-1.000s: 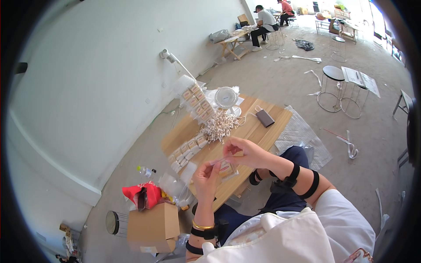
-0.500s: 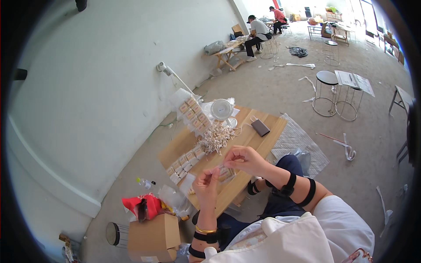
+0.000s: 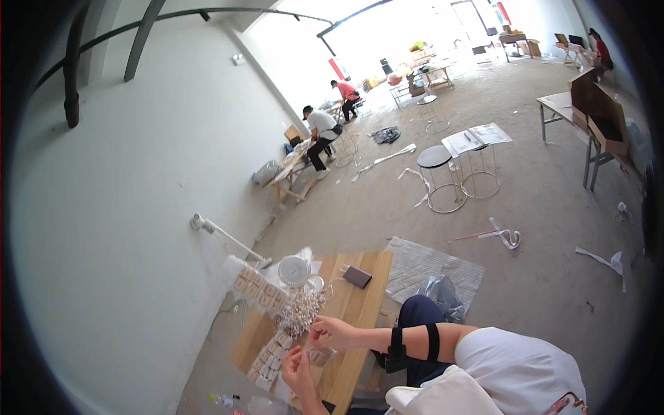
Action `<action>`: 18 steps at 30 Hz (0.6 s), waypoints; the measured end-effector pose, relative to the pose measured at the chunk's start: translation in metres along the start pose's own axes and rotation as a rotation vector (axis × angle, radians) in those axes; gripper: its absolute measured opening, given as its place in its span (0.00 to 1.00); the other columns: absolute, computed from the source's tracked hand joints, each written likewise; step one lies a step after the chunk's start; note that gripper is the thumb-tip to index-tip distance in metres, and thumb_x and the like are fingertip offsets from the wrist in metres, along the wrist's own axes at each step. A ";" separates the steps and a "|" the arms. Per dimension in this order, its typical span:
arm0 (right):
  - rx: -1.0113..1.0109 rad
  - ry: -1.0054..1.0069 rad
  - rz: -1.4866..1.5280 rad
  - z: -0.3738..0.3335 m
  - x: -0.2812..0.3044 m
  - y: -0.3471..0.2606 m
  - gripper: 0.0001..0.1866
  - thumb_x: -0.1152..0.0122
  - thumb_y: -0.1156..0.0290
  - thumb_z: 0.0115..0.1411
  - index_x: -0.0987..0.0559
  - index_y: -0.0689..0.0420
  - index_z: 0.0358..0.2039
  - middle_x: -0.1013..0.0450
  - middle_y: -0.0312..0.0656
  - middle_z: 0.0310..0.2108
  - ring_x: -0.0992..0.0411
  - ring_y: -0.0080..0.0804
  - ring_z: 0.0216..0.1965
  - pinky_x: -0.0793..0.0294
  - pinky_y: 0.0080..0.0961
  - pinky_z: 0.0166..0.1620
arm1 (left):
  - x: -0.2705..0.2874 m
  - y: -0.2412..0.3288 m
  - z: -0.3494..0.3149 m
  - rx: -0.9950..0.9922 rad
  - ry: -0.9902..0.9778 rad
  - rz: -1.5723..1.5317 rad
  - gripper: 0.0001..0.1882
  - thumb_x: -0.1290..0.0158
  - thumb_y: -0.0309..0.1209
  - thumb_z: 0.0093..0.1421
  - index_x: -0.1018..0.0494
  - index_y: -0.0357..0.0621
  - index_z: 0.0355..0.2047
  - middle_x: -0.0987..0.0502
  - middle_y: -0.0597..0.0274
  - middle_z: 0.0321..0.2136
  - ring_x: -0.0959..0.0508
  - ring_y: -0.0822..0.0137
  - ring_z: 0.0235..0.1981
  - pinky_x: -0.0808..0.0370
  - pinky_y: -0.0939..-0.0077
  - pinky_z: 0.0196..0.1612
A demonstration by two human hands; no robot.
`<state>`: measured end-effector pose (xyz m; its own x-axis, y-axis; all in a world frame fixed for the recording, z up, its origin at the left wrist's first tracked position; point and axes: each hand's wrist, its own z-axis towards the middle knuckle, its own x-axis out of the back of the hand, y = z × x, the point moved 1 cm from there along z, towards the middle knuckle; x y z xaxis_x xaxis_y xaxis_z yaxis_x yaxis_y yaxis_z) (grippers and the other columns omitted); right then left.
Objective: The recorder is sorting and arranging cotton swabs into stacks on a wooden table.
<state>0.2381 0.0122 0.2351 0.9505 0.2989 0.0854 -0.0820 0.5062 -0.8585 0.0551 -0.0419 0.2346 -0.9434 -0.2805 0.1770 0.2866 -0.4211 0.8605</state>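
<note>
The thing in work is a small pale piece (image 3: 307, 350), thin and see-through, whitish; it is so slight at this size that its edges blur into the fingertips, and I cannot tell its full outline. It sits in the narrow gap between the two hands, above the near left part of the wooden surface (image 3: 351, 304); the left hand (image 3: 297, 366) is below and to the left of it, thumb and finger pinched on its lower end; the right hand (image 3: 332, 333) is above and to the right, fingertips closed on its upper end – so it is touched from both sides, the hands almost meeting.

Just below the right hand shows a clear packet (image 3: 323, 357) with pale contents; whether it hangs from the fingers or lies on the surface I cannot tell. Close beyond the hands spreads a loose heap of thin white-tipped sticks (image 3: 301, 311); to the left run rows of small filled packets (image 3: 270, 361), set close together; farther off stands a slanting stack of packets (image 3: 259, 287), with a white fan (image 3: 294, 271) beside it – and a dark grey block (image 3: 357, 277) lies well apart to the right.
</note>
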 end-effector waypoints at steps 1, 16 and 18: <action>0.010 0.018 -0.014 0.000 0.002 0.010 0.10 0.29 0.66 0.56 0.18 0.58 0.31 0.28 0.39 0.33 0.27 0.30 0.37 0.28 0.27 0.42 | -0.003 -0.008 0.000 0.109 0.016 -0.119 0.07 0.36 0.29 0.58 0.23 0.38 0.30 0.21 0.57 0.41 0.22 0.66 0.39 0.26 0.72 0.45; -0.587 0.015 0.057 -0.007 -0.008 0.123 0.13 0.33 0.59 0.58 0.16 0.56 0.35 0.23 0.32 0.27 0.28 0.24 0.32 0.28 0.27 0.38 | -0.009 -0.194 0.019 0.320 -0.098 0.094 0.10 0.40 0.28 0.61 0.29 0.41 0.39 0.27 0.56 0.41 0.21 0.61 0.41 0.22 0.68 0.39; -0.582 0.024 0.092 -0.010 -0.004 0.132 0.13 0.33 0.59 0.58 0.16 0.56 0.35 0.23 0.33 0.27 0.28 0.24 0.32 0.28 0.27 0.38 | -0.006 -0.192 0.014 0.368 -0.204 0.161 0.16 0.40 0.32 0.63 0.29 0.42 0.48 0.32 0.51 0.54 0.24 0.53 0.48 0.21 0.59 0.43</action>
<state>0.2263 0.0698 0.1159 0.9542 0.2990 -0.0084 0.0070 -0.0506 -0.9987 0.0037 0.0530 0.0747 -0.9157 -0.1265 0.3814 0.3890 -0.0407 0.9203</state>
